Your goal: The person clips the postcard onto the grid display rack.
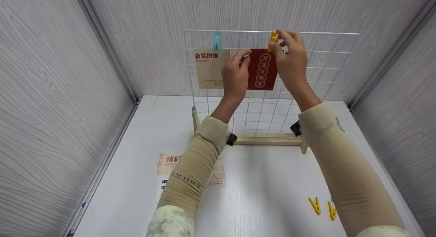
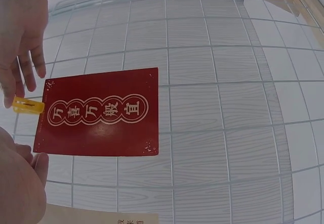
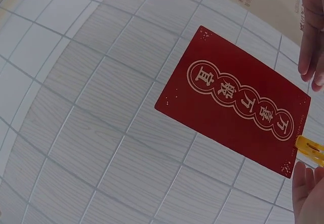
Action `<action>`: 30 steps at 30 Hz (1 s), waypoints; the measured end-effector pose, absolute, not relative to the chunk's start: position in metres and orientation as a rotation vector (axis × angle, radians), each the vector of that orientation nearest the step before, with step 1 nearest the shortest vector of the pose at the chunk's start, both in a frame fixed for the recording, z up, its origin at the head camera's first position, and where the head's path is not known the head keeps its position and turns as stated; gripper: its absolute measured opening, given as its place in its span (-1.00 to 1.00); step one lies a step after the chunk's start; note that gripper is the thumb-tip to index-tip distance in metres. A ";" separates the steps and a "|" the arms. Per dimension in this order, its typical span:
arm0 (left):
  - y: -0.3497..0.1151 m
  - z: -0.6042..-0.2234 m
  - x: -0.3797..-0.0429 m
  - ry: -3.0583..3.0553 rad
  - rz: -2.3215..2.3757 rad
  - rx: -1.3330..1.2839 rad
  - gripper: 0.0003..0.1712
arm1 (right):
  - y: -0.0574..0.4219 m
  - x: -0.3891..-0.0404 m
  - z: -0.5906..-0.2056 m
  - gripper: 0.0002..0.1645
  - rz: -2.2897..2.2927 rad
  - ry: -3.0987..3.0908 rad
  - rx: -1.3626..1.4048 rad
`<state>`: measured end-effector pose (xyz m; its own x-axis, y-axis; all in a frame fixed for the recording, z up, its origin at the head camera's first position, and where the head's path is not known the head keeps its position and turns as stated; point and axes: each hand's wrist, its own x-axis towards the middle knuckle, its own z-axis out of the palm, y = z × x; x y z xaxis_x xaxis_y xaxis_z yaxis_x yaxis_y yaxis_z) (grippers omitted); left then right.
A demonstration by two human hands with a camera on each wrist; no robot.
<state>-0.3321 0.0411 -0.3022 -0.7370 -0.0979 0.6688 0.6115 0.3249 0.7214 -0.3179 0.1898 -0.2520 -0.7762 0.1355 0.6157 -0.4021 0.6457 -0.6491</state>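
Observation:
A red card (image 1: 261,70) with pale round Chinese lettering hangs against the upper part of a white wire grid (image 1: 316,79). My right hand (image 1: 292,56) pinches a yellow clothespin (image 1: 273,39) at the card's top edge, toward its right corner. In the left wrist view the nose of the clothespin meets that edge. At the card's top left corner, my left hand (image 1: 235,73) pinches with thumb and fingertips. Just left of it, a beige card (image 1: 212,72) hangs from a blue clothespin (image 1: 217,41), partly hidden by the left hand.
The grid stands on a wooden base (image 1: 269,141). Printed cards (image 1: 216,177) lie on the white table (image 1: 259,196), partly under the left forearm. Two yellow clothespins (image 1: 315,205) lie at the right, a bit of blue beside them. Grey wood-grain walls (image 1: 54,77) enclose the table.

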 end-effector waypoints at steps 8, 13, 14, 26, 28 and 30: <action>0.041 -0.305 -0.330 -1.959 -1.463 -0.463 -0.75 | 0.194 -0.319 -0.256 -0.43 1.117 -2.214 0.227; 0.037 -0.310 -0.326 -1.950 -1.508 -0.464 -0.75 | 0.199 -0.315 -0.261 -0.42 1.150 -2.201 0.254; 0.035 -0.311 -0.324 -1.951 -1.514 -0.469 -0.74 | 0.201 -0.313 -0.262 -0.42 1.151 -2.201 0.259; 0.001 -0.356 -0.297 -2.006 -1.602 -0.562 -0.66 | 0.248 -0.275 -0.308 -0.42 1.048 -2.190 0.322; -0.005 -0.369 -0.290 -2.025 -1.606 -0.569 -0.66 | 0.258 -0.268 -0.321 -0.43 1.029 -2.201 0.335; -0.011 -0.380 -0.284 -2.046 -1.612 -0.572 -0.65 | 0.267 -0.261 -0.335 -0.42 1.015 -2.219 0.342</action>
